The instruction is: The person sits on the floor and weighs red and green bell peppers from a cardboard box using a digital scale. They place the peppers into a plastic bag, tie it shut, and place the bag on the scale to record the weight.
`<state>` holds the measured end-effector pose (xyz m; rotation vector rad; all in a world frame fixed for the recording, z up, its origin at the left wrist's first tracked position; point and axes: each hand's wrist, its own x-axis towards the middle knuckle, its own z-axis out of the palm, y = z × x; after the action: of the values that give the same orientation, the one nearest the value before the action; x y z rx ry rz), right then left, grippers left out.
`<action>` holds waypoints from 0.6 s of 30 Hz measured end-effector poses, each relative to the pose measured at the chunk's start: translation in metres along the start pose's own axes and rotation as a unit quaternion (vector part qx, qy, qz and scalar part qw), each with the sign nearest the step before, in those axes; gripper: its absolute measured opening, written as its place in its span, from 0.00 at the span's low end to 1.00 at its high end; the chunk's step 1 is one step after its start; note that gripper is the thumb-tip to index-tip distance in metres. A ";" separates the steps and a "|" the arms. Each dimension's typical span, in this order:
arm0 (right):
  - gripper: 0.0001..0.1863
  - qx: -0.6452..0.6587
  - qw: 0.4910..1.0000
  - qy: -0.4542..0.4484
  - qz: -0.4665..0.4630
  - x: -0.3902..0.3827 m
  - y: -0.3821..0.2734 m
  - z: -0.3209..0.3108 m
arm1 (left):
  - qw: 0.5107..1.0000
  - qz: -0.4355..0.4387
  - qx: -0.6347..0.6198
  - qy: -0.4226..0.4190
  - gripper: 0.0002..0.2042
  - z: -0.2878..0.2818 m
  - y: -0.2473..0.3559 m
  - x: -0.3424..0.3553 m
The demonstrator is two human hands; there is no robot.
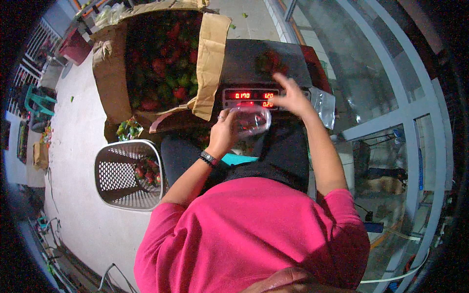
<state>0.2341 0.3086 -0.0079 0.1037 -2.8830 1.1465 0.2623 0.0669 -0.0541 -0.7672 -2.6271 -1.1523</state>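
Observation:
My left hand (222, 132) grips a clear plastic bag (251, 122), held open over my lap below a digital scale's red-lit display (244, 95). My right hand (295, 100) has its fingers apart with nothing visible in them, beside the display and just short of a small, blurry pile of red and green peppers (271, 63) on the dark scale platform (244, 56). A large brown paper-lined container (210, 63) full of red and green peppers (166, 63) stands left of the scale. An empty-looking clear bag (322, 110) lies at the scale's right edge.
A pale plastic basket (105, 173) with red produce stands on the tiled floor (73, 224) at my left. A red bucket (75, 46) and a green plastic chair (36, 102) are farther left. A metal-framed glass panel (386, 112) runs along my right, with cables near it.

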 end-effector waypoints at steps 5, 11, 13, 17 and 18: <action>0.46 -0.195 0.978 0.061 0.043 0.072 0.009 -0.016 | 1.000 0.009 0.002 -0.016 0.16 -0.005 0.003 0.001; 0.43 -0.200 0.956 0.183 0.114 0.084 -0.009 0.018 | 0.999 -0.033 0.003 -0.043 0.17 -0.011 -0.004 -0.005; 0.42 -0.192 0.941 0.272 0.061 0.091 0.012 0.034 | 0.998 -0.043 0.001 -0.052 0.17 -0.012 -0.004 -0.005; 0.38 -0.204 0.929 0.306 0.040 0.084 0.002 0.043 | 0.997 -0.044 0.012 -0.067 0.21 -0.010 -0.006 -0.005; 0.37 -0.204 0.930 0.305 0.016 0.085 0.008 0.042 | 0.996 -0.049 0.014 -0.076 0.22 -0.010 -0.003 -0.003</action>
<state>0.1487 0.2817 -0.0387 -0.2662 -2.4775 0.4353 0.2629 0.0565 -0.0499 -0.7565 -2.8294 -1.1198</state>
